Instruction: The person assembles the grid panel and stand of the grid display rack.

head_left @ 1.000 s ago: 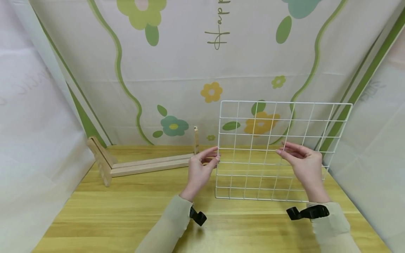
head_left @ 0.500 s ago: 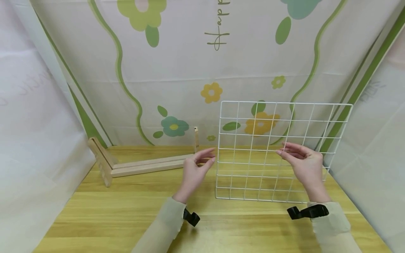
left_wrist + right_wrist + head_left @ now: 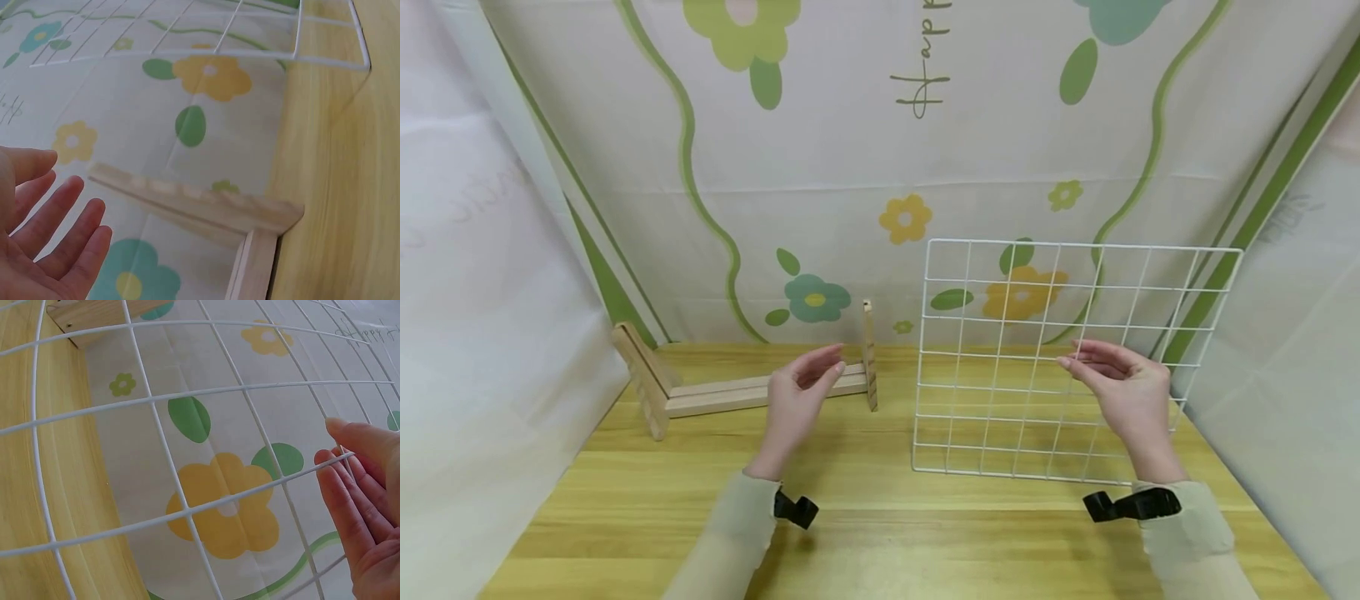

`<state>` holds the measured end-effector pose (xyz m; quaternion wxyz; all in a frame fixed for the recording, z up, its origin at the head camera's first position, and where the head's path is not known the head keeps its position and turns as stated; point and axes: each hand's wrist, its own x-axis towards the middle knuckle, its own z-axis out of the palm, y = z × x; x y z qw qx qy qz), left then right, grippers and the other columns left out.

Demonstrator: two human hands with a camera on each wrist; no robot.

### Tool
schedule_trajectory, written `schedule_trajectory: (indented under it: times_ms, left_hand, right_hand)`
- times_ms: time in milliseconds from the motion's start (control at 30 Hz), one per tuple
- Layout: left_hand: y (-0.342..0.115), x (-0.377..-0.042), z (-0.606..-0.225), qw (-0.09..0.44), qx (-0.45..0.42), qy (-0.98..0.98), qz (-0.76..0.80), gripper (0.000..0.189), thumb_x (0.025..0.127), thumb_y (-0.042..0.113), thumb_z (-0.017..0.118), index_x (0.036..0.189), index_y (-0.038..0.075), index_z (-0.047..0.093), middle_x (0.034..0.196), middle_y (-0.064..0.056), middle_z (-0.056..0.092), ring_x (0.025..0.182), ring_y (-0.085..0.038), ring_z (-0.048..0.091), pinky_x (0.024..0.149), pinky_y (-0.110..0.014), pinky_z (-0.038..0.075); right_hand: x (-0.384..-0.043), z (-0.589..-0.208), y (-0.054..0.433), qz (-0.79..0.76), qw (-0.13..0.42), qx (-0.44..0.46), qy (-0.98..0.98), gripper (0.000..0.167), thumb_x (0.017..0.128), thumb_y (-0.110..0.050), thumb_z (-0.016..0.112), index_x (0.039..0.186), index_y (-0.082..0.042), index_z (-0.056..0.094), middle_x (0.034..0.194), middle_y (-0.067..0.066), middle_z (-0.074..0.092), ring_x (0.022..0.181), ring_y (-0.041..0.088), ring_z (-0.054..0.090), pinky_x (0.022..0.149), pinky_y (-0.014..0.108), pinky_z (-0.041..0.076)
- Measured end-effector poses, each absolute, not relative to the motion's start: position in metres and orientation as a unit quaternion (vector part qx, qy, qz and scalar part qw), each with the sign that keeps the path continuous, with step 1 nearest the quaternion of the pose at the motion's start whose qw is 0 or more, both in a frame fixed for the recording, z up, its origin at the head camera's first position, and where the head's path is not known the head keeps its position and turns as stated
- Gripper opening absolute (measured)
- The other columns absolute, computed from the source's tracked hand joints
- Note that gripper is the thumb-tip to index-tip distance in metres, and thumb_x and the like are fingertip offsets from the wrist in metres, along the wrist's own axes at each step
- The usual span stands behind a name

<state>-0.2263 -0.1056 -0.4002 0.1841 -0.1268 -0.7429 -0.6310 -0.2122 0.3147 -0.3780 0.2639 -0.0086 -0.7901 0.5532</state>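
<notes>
"What does my remote feed show at the right hand (image 3: 1123, 387)?"

"Thumb and fingers pinch a white wire grid (image 3: 1037, 358), held roughly upright, most of it spreading to that hand's left."

"And my left hand (image 3: 796, 396)?"

"Released, I see, fingers loosely bent above the bench (image 3: 925, 533); a wooden stand (image 3: 718, 400) runs behind it, one end piece to each side."
</notes>
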Motion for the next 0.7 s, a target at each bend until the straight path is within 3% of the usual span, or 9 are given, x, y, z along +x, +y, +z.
schedule_trajectory:
  times_ms: [133,300,533,700]
  left_hand:
    - [-0.121,-0.215,-0.382,0.2,-0.113,-0.758,-0.611,0.024,0.099,0.007,0.069,0.122,0.001,0.072,0.113,-0.014,0.073,0.096,-0.013,0.069,0.08,-0.021,0.055]
    - [-0.138,-0.217,-0.387,0.216,-0.087,-0.765,-0.6,0.025,0.099,0.006,0.068,0.123,0.001,0.071,0.116,-0.019,0.071,0.097,-0.017,0.069,0.08,-0.019,0.054]
    - [-0.166,-0.231,-0.411,0.247,-0.061,-0.761,-0.596,0.025,0.099,0.02,0.072,0.123,0.013,0.074,0.114,-0.007,0.073,0.096,-0.01,0.068,0.08,-0.017,0.053]
    - [-0.184,-0.231,-0.412,0.27,-0.042,-0.764,-0.585,0.031,0.097,0.025,0.074,0.125,0.011,0.073,0.114,-0.007,0.073,0.097,-0.009,0.068,0.081,-0.017,0.053]
  right_hand:
    - [-0.21,-0.381,0.316,0.544,0.264,-0.009,-0.797,0.036,0.084,-0.012,0.087,0.116,-0.002,0.076,0.095,-0.003,0.076,0.08,0.004,0.071,0.068,0.016,0.056]
    - [-0.21,-0.386,0.319,0.541,0.267,-0.013,-0.797,0.039,0.082,-0.01,0.088,0.117,-0.002,0.075,0.095,-0.003,0.076,0.081,0.004,0.071,0.067,0.016,0.056]
    - [-0.207,-0.385,0.318,0.546,0.267,-0.024,-0.794,0.037,0.081,-0.013,0.089,0.115,-0.003,0.076,0.094,-0.004,0.076,0.079,0.005,0.071,0.064,0.016,0.055]
    - [-0.205,-0.384,0.318,0.549,0.267,-0.028,-0.791,0.037,0.081,-0.012,0.089,0.114,-0.003,0.077,0.092,-0.004,0.076,0.078,0.005,0.071,0.064,0.016,0.055]
